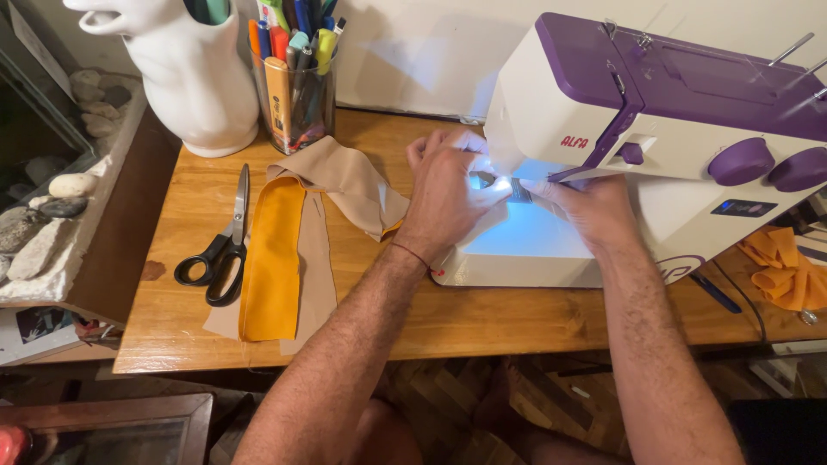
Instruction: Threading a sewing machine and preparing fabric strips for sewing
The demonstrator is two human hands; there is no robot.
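From the head camera, looking down, both hands work at the needle area of a white and purple sewing machine (655, 129) that stands on the right part of a wooden table (388, 319). The left hand (448, 194) lies palm down on beige fabric (349, 176) just left of the presser foot, fingers close together and pressed flat on the cloth rather than curled round it. The right hand (590, 207) rests on the lit machine bed under the arm, its fingertips narrowed toward the needle plate and touching the cloth edge there; whether it pinches the cloth cannot be told in the glare. The beige fabric trails left from under the left hand, across the table, and folds over itself. Beside it lies a long strip of orange fabric (274, 258) on another beige piece, and just left of that lie black-handled scissors (220, 245), shut. At the back stand a white ceramic vase (194, 77) and a clear cup of pens (297, 86). More orange scraps (788, 267) lie to the right of the machine.
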